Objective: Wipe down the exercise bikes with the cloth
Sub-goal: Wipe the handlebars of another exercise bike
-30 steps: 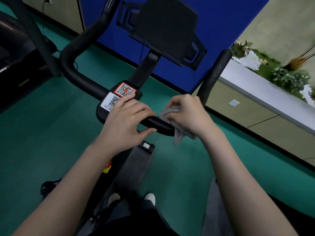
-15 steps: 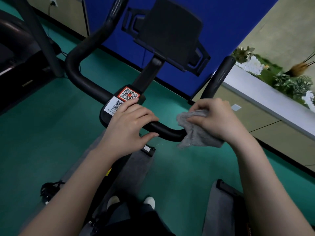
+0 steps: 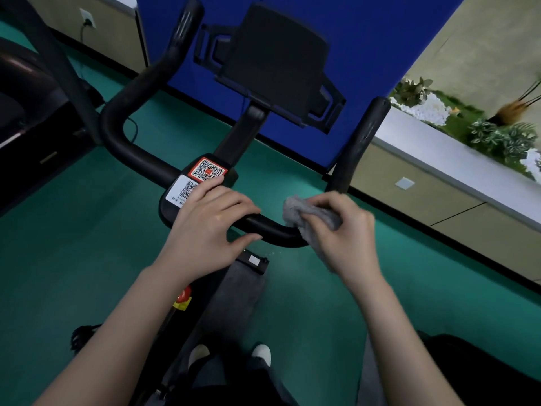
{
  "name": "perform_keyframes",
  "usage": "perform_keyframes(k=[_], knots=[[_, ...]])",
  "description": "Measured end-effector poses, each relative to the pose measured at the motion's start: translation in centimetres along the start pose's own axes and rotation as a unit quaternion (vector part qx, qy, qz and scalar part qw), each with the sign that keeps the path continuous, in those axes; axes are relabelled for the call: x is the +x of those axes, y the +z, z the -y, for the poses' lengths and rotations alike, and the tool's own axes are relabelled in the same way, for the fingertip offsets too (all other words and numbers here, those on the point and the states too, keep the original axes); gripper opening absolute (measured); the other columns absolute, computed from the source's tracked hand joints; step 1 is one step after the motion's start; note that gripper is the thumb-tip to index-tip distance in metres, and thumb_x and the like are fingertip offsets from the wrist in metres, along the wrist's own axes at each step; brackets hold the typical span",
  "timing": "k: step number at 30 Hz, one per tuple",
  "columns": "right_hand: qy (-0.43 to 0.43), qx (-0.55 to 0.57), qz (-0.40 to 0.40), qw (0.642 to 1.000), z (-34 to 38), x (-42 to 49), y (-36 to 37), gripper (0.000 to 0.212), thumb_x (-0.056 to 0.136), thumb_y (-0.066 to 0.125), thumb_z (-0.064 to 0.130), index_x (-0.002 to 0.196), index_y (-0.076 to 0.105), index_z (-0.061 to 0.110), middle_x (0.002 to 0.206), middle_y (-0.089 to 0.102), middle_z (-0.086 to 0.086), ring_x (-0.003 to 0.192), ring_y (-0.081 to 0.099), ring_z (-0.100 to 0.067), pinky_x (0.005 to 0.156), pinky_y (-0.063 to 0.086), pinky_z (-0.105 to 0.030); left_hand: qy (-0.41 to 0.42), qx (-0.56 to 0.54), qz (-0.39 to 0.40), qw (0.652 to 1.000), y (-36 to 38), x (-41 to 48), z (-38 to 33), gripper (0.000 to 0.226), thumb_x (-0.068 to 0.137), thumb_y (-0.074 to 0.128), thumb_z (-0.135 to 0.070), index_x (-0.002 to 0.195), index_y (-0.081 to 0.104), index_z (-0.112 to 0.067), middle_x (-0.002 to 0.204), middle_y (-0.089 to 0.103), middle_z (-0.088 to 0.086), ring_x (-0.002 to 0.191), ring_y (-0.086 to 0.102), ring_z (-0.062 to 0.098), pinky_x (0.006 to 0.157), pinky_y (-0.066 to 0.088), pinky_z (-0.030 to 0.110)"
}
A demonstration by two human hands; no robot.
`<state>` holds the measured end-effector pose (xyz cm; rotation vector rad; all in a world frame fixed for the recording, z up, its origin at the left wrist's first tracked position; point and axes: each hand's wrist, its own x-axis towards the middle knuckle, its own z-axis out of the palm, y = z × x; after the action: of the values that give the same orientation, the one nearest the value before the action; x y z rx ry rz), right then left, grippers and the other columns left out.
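A black exercise bike's handlebar curves across the middle of the view, with two QR-code stickers on its centre block and a dark tablet holder above. My left hand lies over the centre of the bar, fingers on top and thumb below. My right hand grips a crumpled grey cloth and presses it on the bar's right bend, below the upright right grip.
Green floor surrounds the bike. A blue panel stands behind it. A low beige cabinet with a white ledge and plants runs along the right. Another black machine stands at the left. My white shoes show below.
My right hand slid the cloth out along the bar to the right, then came a little back toward the bend. My left hand has stayed on the centre.
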<state>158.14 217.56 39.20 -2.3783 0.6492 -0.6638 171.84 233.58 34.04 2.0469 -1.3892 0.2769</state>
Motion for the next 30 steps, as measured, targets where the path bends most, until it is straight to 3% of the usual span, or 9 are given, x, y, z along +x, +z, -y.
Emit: perform_keyframes(k=[3, 6, 11, 18, 26, 30], knots=[[0.035, 0.048, -0.054, 0.997, 0.0, -1.7, 1.1, 0.030, 0.077, 0.072, 0.005, 0.087, 0.062, 0.031, 0.087, 0.060, 0.013, 0.084, 0.060, -0.003, 0.078, 0.041, -0.010, -0.001, -0.002, 0.000, 1.000, 0.0, 0.0, -0.1, 0.035, 0.079, 0.065, -0.049, 0.102, 0.071, -0.023, 0.098, 0.066, -0.012, 0.094, 0.060, 0.011, 0.113, 0.024, 0.033], [0.054, 0.054, -0.101, 0.992, 0.2, -2.6, 1.7, 0.027, 0.077, 0.069, 0.000, 0.090, 0.065, 0.024, 0.090, 0.056, 0.023, 0.091, 0.059, -0.012, 0.081, 0.041, -0.011, -0.001, -0.003, 0.002, 1.000, 0.0, 0.0, -0.1, 0.035, 0.079, 0.065, -0.049, 0.102, 0.070, -0.023, 0.099, 0.066, -0.012, 0.095, 0.060, 0.010, 0.113, 0.025, 0.034], [0.089, 0.064, -0.151, 0.982, 0.1, -3.1, 2.1, 0.025, 0.078, 0.073, 0.002, 0.087, 0.063, 0.023, 0.101, 0.055, 0.001, 0.102, 0.053, -0.014, 0.090, 0.035, -0.007, 0.003, 0.003, 0.002, 1.000, 0.1, 0.0, 0.0, 0.034, 0.079, 0.066, -0.048, 0.103, 0.070, -0.023, 0.099, 0.066, -0.012, 0.095, 0.060, 0.010, 0.113, 0.024, 0.034], [0.110, 0.065, -0.168, 0.978, 0.2, -3.2, 2.2, 0.022, 0.080, 0.071, 0.000, 0.088, 0.064, 0.019, 0.093, 0.055, 0.002, 0.089, 0.049, 0.017, 0.079, 0.031, 0.003, 0.008, 0.004, -0.004, 1.000, 0.1, 0.0, 0.0, 0.034, 0.078, 0.069, -0.046, 0.102, 0.071, -0.022, 0.099, 0.066, -0.011, 0.094, 0.060, 0.011, 0.112, 0.026, 0.035], [0.062, 0.035, -0.200, 0.977, -0.1, -4.1, 3.4, 0.017, 0.077, 0.068, -0.008, 0.090, 0.070, 0.003, 0.091, 0.059, -0.003, 0.085, 0.053, 0.011, 0.079, 0.037, -0.002, 0.011, 0.008, -0.009, 1.000, 0.1, 0.0, -0.1, 0.032, 0.078, 0.069, -0.044, 0.101, 0.071, -0.021, 0.098, 0.067, -0.010, 0.093, 0.061, 0.013, 0.112, 0.026, 0.033], [0.072, 0.006, -0.238, 0.968, -2.0, -1.8, 1.6, 0.014, 0.076, 0.068, -0.008, 0.089, 0.070, -0.003, 0.088, 0.057, -0.003, 0.080, 0.049, 0.003, 0.079, 0.033, 0.002, 0.011, 0.012, -0.008, 1.000, 0.1, 0.1, -0.1, 0.032, 0.078, 0.070, -0.043, 0.101, 0.071, -0.021, 0.098, 0.067, -0.010, 0.092, 0.062, 0.013, 0.112, 0.026, 0.032]])
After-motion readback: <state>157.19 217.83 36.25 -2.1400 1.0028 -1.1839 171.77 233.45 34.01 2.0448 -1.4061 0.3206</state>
